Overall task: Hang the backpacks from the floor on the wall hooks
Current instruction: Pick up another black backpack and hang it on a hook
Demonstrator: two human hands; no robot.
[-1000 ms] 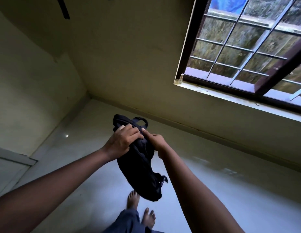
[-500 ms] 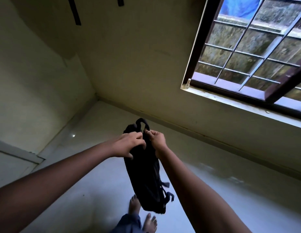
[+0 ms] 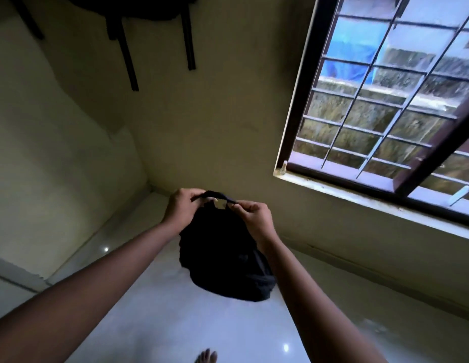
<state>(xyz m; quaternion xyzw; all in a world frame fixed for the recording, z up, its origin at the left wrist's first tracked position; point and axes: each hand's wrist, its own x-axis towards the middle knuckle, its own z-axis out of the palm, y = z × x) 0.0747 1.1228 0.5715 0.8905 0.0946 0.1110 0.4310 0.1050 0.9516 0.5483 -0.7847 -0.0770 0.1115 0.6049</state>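
Note:
A black backpack (image 3: 222,255) hangs in the air in front of me, above the floor. Its top carry loop (image 3: 215,196) is stretched between both hands. My left hand (image 3: 182,208) pinches the loop's left end and my right hand (image 3: 254,218) pinches its right end. High on the wall at the upper left, the bottom of another dark backpack (image 3: 139,9) shows, with its straps (image 3: 128,56) dangling down. No hook is visible; the top edge of the frame cuts it off.
A barred window (image 3: 385,106) with a dark frame and pale sill fills the right side of the wall. The glossy tiled floor (image 3: 202,326) lies below, meeting the walls in a corner at left. One bare foot (image 3: 205,357) shows at the bottom edge.
The view has tilted up, bringing the hung backpack's straps into sight. Both hands shifted from the bag's body to its top loop and spread it apart. The bag now hangs lower beneath them.

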